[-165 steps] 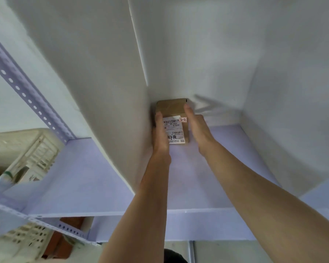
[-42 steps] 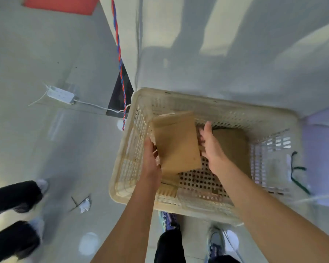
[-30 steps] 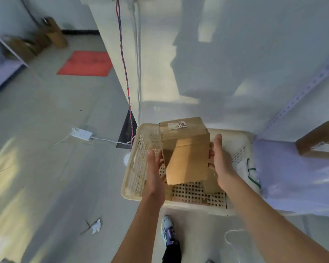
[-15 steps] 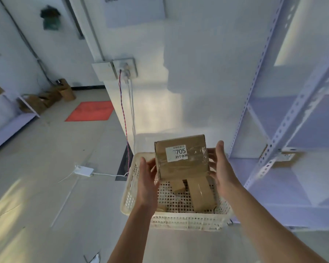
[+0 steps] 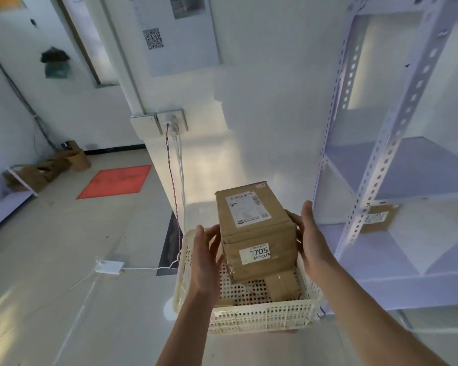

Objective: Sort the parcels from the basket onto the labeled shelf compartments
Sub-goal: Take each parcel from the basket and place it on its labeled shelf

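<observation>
A brown cardboard parcel (image 5: 257,231) with a white shipping label on top and a "705" sticker on its near face is held above the basket. My left hand (image 5: 205,262) holds its left side and my right hand (image 5: 311,243) holds its right side, fingers wrapped against the box. Below it stands the cream perforated basket (image 5: 249,317) on the floor, with another brown parcel (image 5: 282,285) lying inside. The white shelf unit (image 5: 397,165) rises at the right.
One brown parcel (image 5: 378,217) sits in a lower shelf compartment behind the perforated upright. A power strip (image 5: 109,267) with cables lies on the floor left of the basket. A red mat (image 5: 115,180) and cardboard boxes (image 5: 45,167) lie farther back left.
Both hands lifted the "705" parcel out of the basket and raised it, tilting it so its top label shows. My view has swung up from the basket towards the wall and shelf.
</observation>
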A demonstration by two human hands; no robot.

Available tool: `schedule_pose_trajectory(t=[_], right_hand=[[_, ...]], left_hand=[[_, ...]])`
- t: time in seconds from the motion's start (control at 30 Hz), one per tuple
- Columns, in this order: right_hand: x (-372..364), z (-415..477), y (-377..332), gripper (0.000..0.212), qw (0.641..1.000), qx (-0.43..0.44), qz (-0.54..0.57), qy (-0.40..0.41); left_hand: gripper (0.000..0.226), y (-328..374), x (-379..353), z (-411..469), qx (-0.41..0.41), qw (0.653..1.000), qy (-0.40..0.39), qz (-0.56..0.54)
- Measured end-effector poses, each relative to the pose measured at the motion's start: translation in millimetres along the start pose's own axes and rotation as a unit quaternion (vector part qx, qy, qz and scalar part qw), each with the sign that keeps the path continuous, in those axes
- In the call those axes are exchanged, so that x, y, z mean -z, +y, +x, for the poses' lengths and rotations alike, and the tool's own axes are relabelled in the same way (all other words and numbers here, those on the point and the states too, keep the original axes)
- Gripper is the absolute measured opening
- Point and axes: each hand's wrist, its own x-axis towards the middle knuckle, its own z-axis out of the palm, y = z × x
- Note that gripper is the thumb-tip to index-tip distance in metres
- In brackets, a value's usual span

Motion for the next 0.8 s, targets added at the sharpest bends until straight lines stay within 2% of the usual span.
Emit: schedule_pose_trajectory(t=[0.1, 0.3, 0.5, 0.57, 0.67, 0.8], right_hand=[[-2, -8, -1, 0.06, 1.0, 0.006, -0.002, 0.002], [-3, -17, 1, 0.062, 1.0, 0.02, -0.01, 0.015], [1, -24, 0, 0.065, 0.999, 0.025, -0.011, 0.022], [4, -24, 2, 0.065, 0.999, 0.031, -0.008, 0.031], [5, -28, 1, 0.064, 0.999, 0.031, 0.001, 0.042], [17, -34, 0, 0.058, 0.998, 0.025, 0.01, 0.053]], left_hand=[[0.072, 3, 2, 0, 0.0, 1.0, -0.008, 0.006], [0.063, 3, 5, 0, -0.004, 0.999, -0.033, -0.001], [0.075, 5, 2, 3, 0.007, 0.998, -0.053, -0.024], [0.068, 5, -1, 4, 0.011, 0.997, -0.07, -0.023], [0.042, 2, -9, 1, 0.0, 0.996, -0.087, -0.012], [0.048, -8, -23, -4, -0.014, 0.99, -0.137, 0.042]])
